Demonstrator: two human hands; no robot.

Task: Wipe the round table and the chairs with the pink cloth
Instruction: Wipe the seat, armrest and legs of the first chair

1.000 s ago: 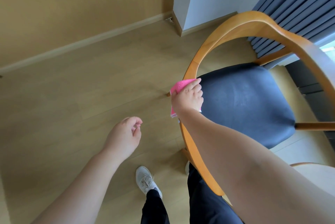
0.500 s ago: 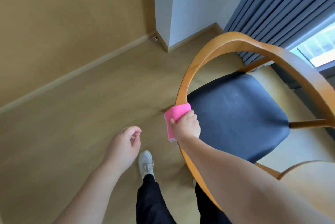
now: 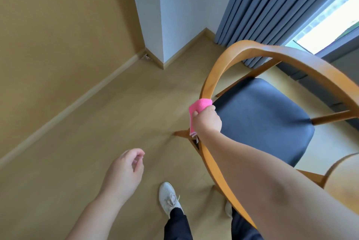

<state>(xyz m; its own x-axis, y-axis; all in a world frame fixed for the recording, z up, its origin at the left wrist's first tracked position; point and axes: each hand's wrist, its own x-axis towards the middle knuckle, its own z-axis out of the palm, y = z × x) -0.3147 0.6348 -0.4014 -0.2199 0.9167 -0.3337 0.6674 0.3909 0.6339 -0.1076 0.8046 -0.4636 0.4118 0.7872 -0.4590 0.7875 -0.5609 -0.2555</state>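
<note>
A wooden chair (image 3: pixel 229 61) with a curved back rail and a dark blue seat (image 3: pixel 260 115) stands at the right. My right hand (image 3: pixel 206 121) grips the pink cloth (image 3: pixel 199 106) wrapped over the left side of the curved rail. Part of the cloth hangs below my hand. My left hand (image 3: pixel 124 173) hovers over the floor to the left, fingers loosely curled, holding nothing. A pale wooden curved edge, perhaps the round table (image 3: pixel 343 181), shows at the lower right.
Tan walls and a baseboard (image 3: pixel 77 99) run along the left. A white wall corner (image 3: pixel 161 26) stands behind. Blue-grey curtains (image 3: pixel 272 2) and a bright window (image 3: pixel 330 20) are at the upper right. My white shoe (image 3: pixel 168 197) is on the wooden floor.
My right hand has slid the pink cloth along the rail, and it now grips round the rail. My view has tilted up toward the window. My left hand stays idle.
</note>
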